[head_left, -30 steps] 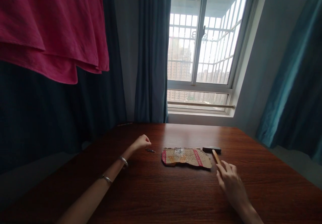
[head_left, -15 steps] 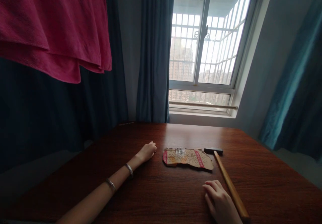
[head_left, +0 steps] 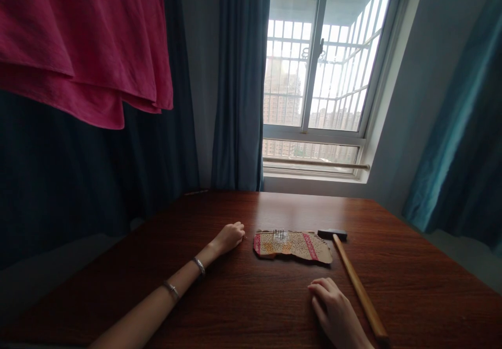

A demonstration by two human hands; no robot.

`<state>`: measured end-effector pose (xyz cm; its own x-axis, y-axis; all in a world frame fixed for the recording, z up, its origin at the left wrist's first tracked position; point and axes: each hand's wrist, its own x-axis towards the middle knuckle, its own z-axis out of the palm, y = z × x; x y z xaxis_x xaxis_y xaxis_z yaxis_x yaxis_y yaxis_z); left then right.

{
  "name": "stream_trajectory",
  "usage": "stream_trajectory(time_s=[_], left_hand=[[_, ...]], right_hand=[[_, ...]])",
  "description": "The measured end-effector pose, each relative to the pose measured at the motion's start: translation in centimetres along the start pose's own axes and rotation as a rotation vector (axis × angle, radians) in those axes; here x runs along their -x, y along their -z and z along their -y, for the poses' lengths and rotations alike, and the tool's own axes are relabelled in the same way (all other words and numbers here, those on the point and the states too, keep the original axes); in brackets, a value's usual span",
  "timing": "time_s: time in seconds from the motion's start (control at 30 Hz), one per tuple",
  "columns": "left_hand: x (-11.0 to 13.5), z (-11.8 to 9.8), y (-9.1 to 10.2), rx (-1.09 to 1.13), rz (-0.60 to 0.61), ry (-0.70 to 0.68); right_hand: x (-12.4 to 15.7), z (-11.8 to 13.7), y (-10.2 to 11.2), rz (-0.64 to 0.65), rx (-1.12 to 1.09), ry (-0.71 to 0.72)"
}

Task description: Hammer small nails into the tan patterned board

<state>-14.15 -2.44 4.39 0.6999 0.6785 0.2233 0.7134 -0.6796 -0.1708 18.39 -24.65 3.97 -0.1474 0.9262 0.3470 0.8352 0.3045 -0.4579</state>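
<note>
Tan and pink, the spotted board (head_left: 301, 247) lies near the middle of the bench (head_left: 251, 307), thin nails (head_left: 278, 234) standing upright on it. Toward the bench's left edge, the left hand (head_left: 229, 237) has its fingers curled together; whether that grip pinches anything, I cannot tell. Nearer the front edge, the right hand (head_left: 335, 304) rests loose and empty beside the hammer (head_left: 356, 281). Fingertips are best kept low and clear of the upright nails.

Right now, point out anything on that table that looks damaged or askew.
The patterned board looks odd: its near edge is wavy and uneven, as if torn. The nails on it stand roughly upright, and the hammer lies flat beside it; neither seems amiss.
</note>
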Motion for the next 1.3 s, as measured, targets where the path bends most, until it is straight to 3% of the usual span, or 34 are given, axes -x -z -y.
stream_trajectory(time_s=[0.27,0.5,0.77,1.0,1.3], left_hand=[[0.7,-0.9,1.4,0.043,-0.238,-0.082],[-0.4,-5.0,2.5,0.004,-0.498,-0.380],[-1.1,-10.0,3.3,-0.055,-0.516,-0.605],[-1.4,-10.5,2.1,-0.037,-0.500,-0.636],[-1.2,-11.0,2.7,0.055,-0.360,-0.598]], right_hand=[[-0.6,-1.2,-0.7,-0.080,-0.211,-0.045],[-4.2,0.6,-1.6,-0.011,-0.704,-0.265],[-8.4,1.2,-3.2,0.128,-0.955,-0.463],[-8.9,1.5,-3.6,0.244,-1.095,-0.587],[-9.6,1.5,-4.2,0.200,-1.102,-0.620]])
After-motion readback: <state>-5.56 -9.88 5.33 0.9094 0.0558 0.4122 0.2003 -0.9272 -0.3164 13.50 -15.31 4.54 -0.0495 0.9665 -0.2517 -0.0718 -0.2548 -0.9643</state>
